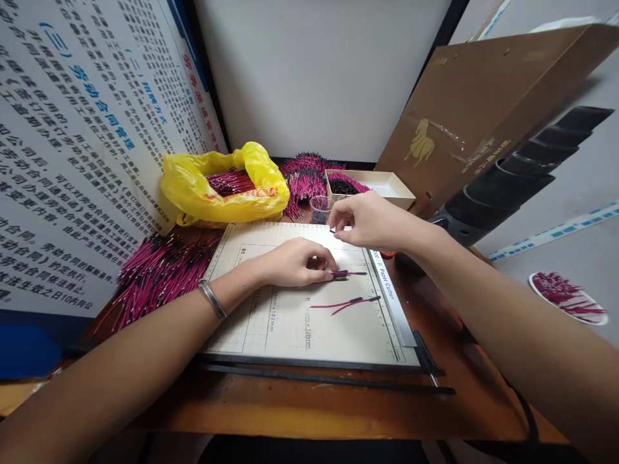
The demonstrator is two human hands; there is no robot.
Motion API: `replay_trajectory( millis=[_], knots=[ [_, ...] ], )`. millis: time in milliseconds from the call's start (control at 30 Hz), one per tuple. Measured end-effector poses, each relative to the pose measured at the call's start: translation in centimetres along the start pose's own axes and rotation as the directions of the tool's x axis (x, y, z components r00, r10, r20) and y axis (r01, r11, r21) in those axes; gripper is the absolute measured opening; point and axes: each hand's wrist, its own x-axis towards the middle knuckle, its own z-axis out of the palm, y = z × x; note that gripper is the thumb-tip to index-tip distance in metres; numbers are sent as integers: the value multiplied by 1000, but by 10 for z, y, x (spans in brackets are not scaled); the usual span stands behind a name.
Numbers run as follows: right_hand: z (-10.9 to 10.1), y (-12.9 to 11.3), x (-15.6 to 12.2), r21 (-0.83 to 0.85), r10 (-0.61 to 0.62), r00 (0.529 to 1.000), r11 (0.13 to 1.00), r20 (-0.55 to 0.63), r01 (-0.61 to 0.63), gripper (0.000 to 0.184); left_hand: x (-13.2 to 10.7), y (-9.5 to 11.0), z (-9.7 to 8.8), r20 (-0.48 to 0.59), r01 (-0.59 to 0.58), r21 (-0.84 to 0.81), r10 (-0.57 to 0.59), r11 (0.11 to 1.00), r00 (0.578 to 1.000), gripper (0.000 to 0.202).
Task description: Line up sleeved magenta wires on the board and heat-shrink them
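My left hand [300, 263] rests low over the paper cutter board [285, 328], thumb and fingers pinched on a red-and-black wire [355, 273]. Dark sleeve pieces [340, 277] show right by those fingertips; how they sit on the wire is too small to tell. Higher and to the right, my right hand [365, 220] is closed in a pinch on a small black tube piece [332, 231], just in front of a clear plastic cup [320, 207]. Another red wire pair [344, 305] with a black sleeve lies loose on the board, nearer to me.
Bundles of red-and-black wires [164, 274] lie left of the board, with more piled [305, 174] at the back. A yellow plastic bag [222, 205] and an open cardboard box [401, 191] hold others. At right are a white cup of wires [599, 317] and a black nozzle [503, 193].
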Motion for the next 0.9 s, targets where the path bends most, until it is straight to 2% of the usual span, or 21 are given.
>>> replay_trajectory(
  millis=[267,400,500,667,767,900],
  knots=[
    [12,35,65,8,138,979,990,-148,-139,21,2,-3,2,-23,-19,24,20,1000,1000,16],
    [17,42,72,25,148,976,989,-160,-146,18,2,-4,3,-27,-19,35,20,999,999,15],
    [17,41,54,46,146,965,989,-216,-140,19,1,-4,3,-25,-22,24,23,999,999,16],
    [21,38,-5,118,141,951,987,-276,-112,32,1,-2,1,-22,-19,-3,19,1000,1000,18],
    [30,39,-39,182,93,966,982,-240,-49,32,0,-1,0,-21,-13,-9,13,1000,1000,20],
    [39,43,-65,182,-74,985,978,-154,102,24,0,0,-2,-5,-2,-16,2,1000,1000,23]
  ],
)
